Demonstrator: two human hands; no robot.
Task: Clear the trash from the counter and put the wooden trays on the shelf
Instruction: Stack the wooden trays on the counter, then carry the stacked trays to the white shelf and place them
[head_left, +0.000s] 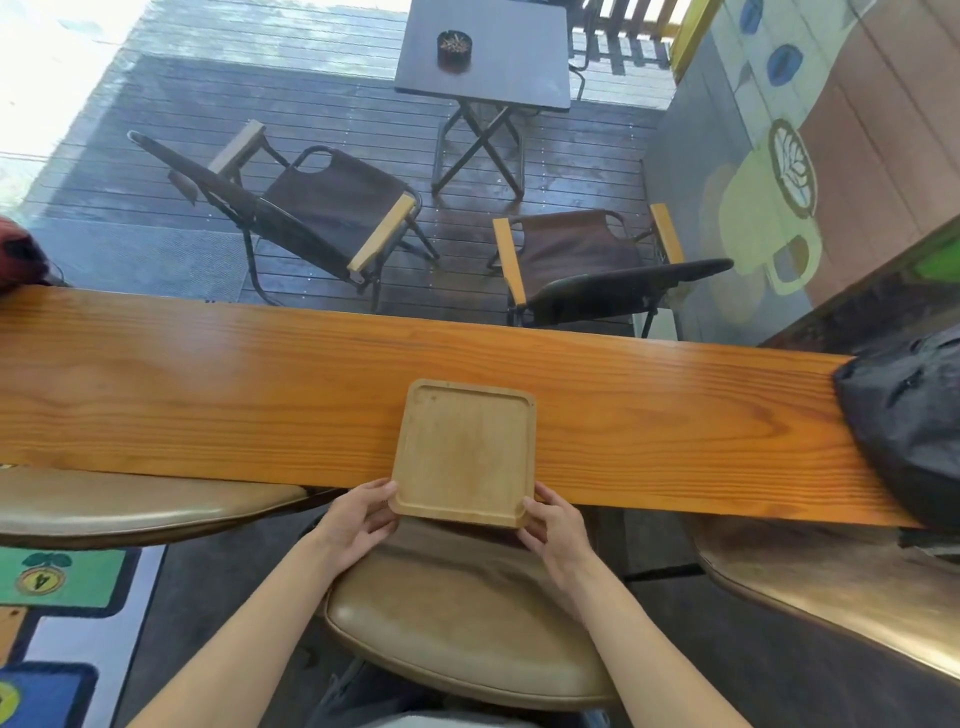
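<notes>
A square wooden tray (464, 452) with rounded corners lies on the long orange wooden counter (208, 395), its near edge sticking out past the counter's front edge. The tray is empty. My left hand (358, 522) grips its near left corner, thumb on top. At the near right corner my right hand (553, 527) holds the tray the same way. A black plastic trash bag (909, 421) rests on the counter's right end.
Tan padded stools stand below the counter: one under my arms (457, 623), one at left (130, 506), one at right (841, 582). Beyond the glass are folding chairs (322, 208) and a dark table (488, 57) with an ashtray. A red object (18, 254) sits at the far left.
</notes>
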